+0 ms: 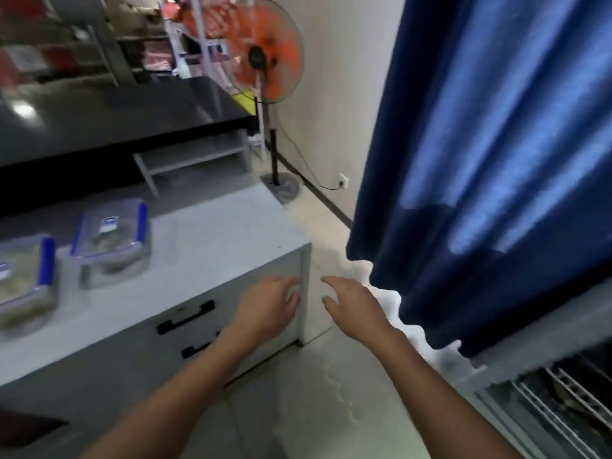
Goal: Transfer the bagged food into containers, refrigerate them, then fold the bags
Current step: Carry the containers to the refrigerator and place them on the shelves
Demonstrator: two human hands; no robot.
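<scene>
Meanwhile both hands, the left hand (270,306) and right hand (352,304), hover with fingers loosely spread (holding nothing) beside the grey counter (212,233) bearing two lidded containers (111,241).

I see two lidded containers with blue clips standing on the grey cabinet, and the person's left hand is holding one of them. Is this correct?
Not quite. In the head view, the two containers do stand on the grey cabinet, but the left hand holds neither. It is open and empty in front of the cabinet's right corner, apart from both containers. The right hand is empty too.
</scene>
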